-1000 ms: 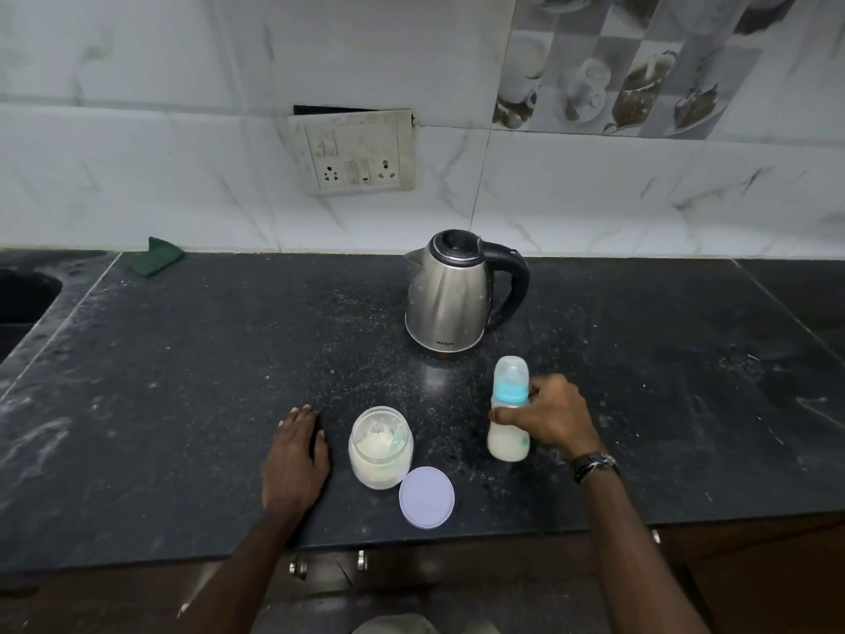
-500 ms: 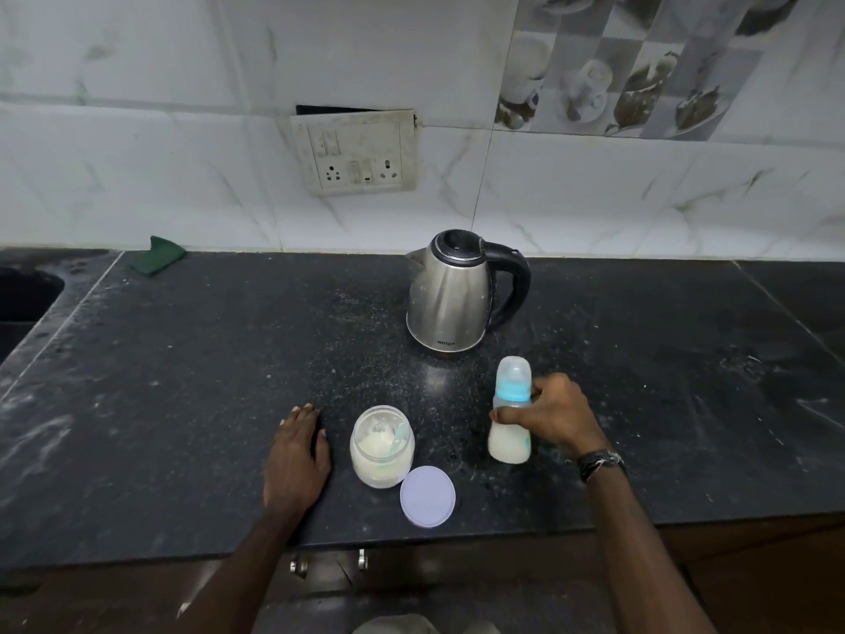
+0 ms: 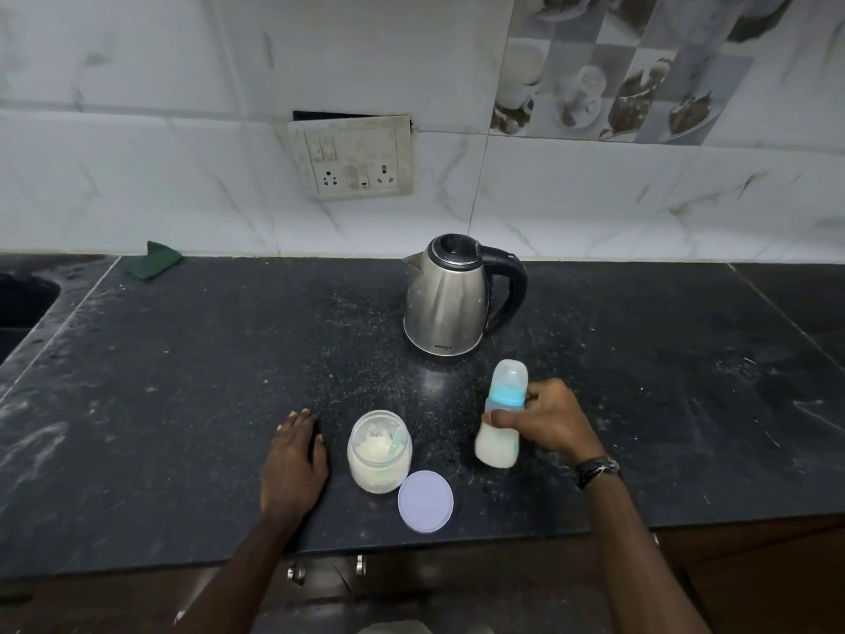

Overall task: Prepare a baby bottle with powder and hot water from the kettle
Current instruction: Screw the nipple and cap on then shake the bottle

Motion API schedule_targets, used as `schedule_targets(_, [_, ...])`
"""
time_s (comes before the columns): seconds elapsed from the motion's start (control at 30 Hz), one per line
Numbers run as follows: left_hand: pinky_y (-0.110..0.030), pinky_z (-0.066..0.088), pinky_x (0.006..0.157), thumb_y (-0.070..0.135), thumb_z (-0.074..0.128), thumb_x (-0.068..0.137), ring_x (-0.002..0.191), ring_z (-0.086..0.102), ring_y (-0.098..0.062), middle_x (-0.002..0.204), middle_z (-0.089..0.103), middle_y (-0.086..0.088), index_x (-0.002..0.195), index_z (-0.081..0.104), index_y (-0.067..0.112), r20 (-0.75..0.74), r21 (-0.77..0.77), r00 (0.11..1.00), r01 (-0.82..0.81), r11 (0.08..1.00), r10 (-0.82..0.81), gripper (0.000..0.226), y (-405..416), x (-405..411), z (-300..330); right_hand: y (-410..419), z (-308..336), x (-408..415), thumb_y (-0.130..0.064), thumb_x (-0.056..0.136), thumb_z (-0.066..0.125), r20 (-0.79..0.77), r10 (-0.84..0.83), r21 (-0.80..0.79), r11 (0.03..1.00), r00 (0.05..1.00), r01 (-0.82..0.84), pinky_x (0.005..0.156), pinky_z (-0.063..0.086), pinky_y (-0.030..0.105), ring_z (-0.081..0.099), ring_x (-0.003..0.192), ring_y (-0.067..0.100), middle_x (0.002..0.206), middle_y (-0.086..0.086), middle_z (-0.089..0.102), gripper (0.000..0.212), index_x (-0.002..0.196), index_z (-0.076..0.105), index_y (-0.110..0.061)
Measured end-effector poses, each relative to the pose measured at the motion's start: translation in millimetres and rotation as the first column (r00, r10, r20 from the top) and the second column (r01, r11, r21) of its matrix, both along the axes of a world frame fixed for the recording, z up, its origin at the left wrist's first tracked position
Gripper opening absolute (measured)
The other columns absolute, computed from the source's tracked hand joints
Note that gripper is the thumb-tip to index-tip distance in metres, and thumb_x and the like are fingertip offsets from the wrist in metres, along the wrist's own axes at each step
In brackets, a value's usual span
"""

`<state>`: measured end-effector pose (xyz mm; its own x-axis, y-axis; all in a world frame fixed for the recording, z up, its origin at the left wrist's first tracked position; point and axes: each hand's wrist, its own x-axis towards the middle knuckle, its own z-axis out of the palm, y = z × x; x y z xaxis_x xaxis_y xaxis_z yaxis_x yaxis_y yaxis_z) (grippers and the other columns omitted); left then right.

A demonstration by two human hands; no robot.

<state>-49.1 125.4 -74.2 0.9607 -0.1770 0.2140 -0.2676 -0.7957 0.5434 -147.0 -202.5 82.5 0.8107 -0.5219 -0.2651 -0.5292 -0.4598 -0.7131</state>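
On counter (image 3: 183, 404): R hand (image 3: 548, 423) grips bottle (image 3: 500, 418); L hand (image 3: 292, 464) flat, empty; kettle (image 3: 450, 304) behind.

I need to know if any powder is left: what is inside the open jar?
The jar holds pale powder with a light green scoop standing in it. Its lid lies beside it. How deep the powder goes cannot be told.
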Motion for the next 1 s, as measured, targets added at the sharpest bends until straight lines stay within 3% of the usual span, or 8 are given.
schedule_targets(0.07, [-0.049, 0.039, 0.113, 0.01, 0.059, 0.095, 0.133, 0.051, -0.036, 0.139, 0.058, -0.02, 0.129, 0.062, -0.001, -0.014, -0.006, 1.0, -0.003, 1.0, 0.003, 0.036, -1, 0, 0, 0, -1, 0, -0.036, 0.058, 0.091, 0.029, -0.039, -0.027, 0.999, 0.999, 0.04, 0.064, 0.059, 0.04, 0.07, 0.067, 0.014, 0.081, 0.007, 0.076, 0.032, 0.076, 0.074, -0.016])
schedule_targets(0.17, [-0.05, 0.04, 0.112, 0.017, 0.053, 0.095, 0.132, 0.052, -0.036, 0.138, 0.059, -0.02, 0.128, 0.063, 0.0, -0.01, 0.004, 1.0, -0.013, 1.0, 0.013, 0.039, -2, -2, 0, -3, -3, 1, -0.058, 0.044, 0.083, -0.016, -0.054, -0.097, 0.994, 0.998, 0.052, 0.063, 0.056, 0.035, 0.069, 0.072, 0.016, 0.078, -0.003, 0.072, 0.054, 0.08, 0.072, -0.019])
schedule_targets(0.3, [-0.05, 0.04, 0.112, 0.013, 0.057, 0.095, 0.132, 0.052, -0.036, 0.138, 0.059, -0.02, 0.128, 0.063, -0.001, -0.006, -0.007, 1.0, -0.001, 1.0, 0.001, 0.036, -1, 0, 2, 0, 0, 0, -0.038, 0.056, 0.091, -0.006, -0.012, 0.034, 0.999, 1.0, 0.013, 0.058, 0.057, 0.034, 0.068, 0.061, 0.012, 0.074, 0.002, 0.074, 0.035, 0.075, 0.074, -0.015])
schedule_targets(0.5, [-0.049, 0.038, 0.113, 0.006, 0.063, 0.093, 0.133, 0.051, -0.036, 0.139, 0.058, -0.02, 0.129, 0.062, -0.001, -0.011, -0.003, 1.0, -0.007, 1.0, 0.007, 0.036, -3, -1, 4, -10, -11, 3, -0.065, 0.039, 0.079, -0.075, -0.017, -0.099, 0.995, 0.997, 0.01, 0.065, 0.061, 0.041, 0.07, 0.071, 0.017, 0.077, -0.003, 0.072, 0.057, 0.074, 0.07, -0.02])
schedule_targets(0.6, [-0.049, 0.039, 0.112, 0.011, 0.058, 0.095, 0.132, 0.052, -0.036, 0.138, 0.059, -0.021, 0.129, 0.062, -0.002, -0.003, 0.007, 1.0, -0.005, 1.0, 0.005, 0.036, -2, -1, 2, -10, -10, 3, -0.053, 0.051, 0.087, 0.028, -0.051, -0.074, 0.996, 0.998, 0.053, 0.069, 0.06, 0.04, 0.071, 0.074, 0.017, 0.08, -0.003, 0.074, 0.046, 0.08, 0.072, -0.021])
schedule_targets(0.7, [-0.049, 0.04, 0.111, 0.013, 0.056, 0.095, 0.131, 0.052, -0.037, 0.137, 0.059, -0.021, 0.128, 0.062, -0.002, -0.004, -0.002, 1.0, -0.01, 1.0, 0.01, 0.037, -1, -1, 1, -10, -8, 4, -0.034, 0.061, 0.091, 0.074, -0.028, 0.113, 0.993, 0.997, 0.019, 0.065, 0.059, 0.039, 0.072, 0.072, 0.018, 0.084, 0.007, 0.077, 0.034, 0.085, 0.075, -0.014])
schedule_targets(0.87, [-0.05, 0.041, 0.111, 0.009, 0.059, 0.094, 0.131, 0.053, -0.037, 0.136, 0.06, -0.021, 0.127, 0.063, -0.002, -0.002, -0.006, 1.0, -0.013, 1.0, 0.013, 0.035, -2, -2, 3, -15, -9, 2, -0.051, 0.051, 0.086, 0.062, -0.028, -0.092, 0.995, 0.998, 0.034, 0.072, 0.059, 0.04, 0.072, 0.076, 0.016, 0.082, -0.005, 0.075, 0.048, 0.086, 0.074, -0.021])
schedule_targets(1.0, [-0.049, 0.04, 0.11, 0.02, 0.05, 0.093, 0.13, 0.054, -0.038, 0.135, 0.061, -0.021, 0.125, 0.064, -0.002, -0.004, -0.001, 1.0, -0.015, 1.0, 0.015, 0.042, -3, -2, 5, -17, -9, 3, -0.038, 0.055, 0.091, 0.043, 0.003, 0.053, 0.999, 0.999, -0.005, 0.074, 0.061, 0.049, 0.073, 0.076, 0.019, 0.08, 0.001, 0.077, 0.036, 0.08, 0.076, -0.017])
